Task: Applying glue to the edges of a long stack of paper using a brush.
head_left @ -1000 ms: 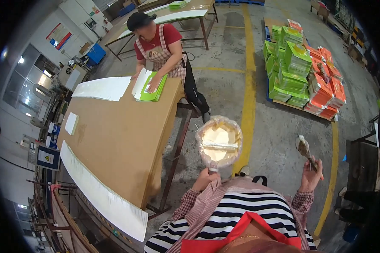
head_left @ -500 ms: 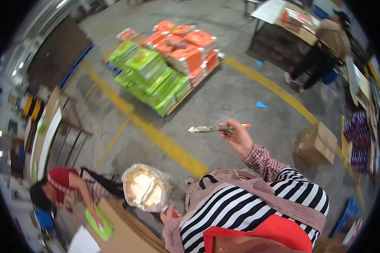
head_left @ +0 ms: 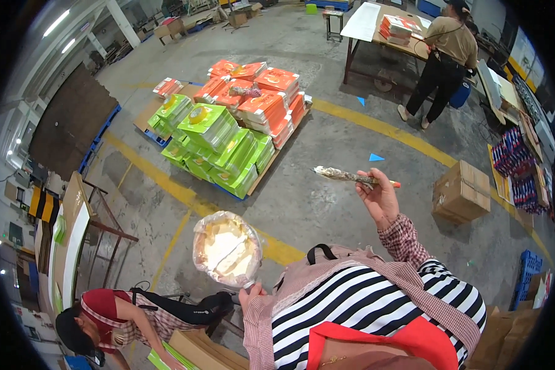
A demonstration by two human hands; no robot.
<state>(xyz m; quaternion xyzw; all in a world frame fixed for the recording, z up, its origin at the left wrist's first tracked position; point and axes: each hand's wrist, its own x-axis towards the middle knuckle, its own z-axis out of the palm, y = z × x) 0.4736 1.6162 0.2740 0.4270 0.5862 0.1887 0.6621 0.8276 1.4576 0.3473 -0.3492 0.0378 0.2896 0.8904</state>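
My left hand point(head_left: 251, 294) is closed round the short handle of a round pan point(head_left: 199, 258) in front of me at the left. Plastic film seems to wrap the pan's rim, and creamy white paste point(head_left: 228, 243) fills it. Out to the right, my right hand point(head_left: 379, 196) grips a brush point(head_left: 345, 176) held roughly level above the floor. Its head, caked with whitish stuff, points left, and a red-orange handle end sticks out past my fingers. The brush is well apart from the pan.
Ahead stands a pallet point(head_left: 259, 183) stacked with green packs point(head_left: 213, 126) and orange packs point(head_left: 268, 105). A brown carton point(head_left: 461, 192) sits at the right. One co-worker point(head_left: 120, 317) bends over green sheets at lower left; another person point(head_left: 447, 61) stands by a far table point(head_left: 364, 21).
The view has shifted. My right hand and the brush appear further right, and the pan appears a little higher and further right. Both hands keep their grip.
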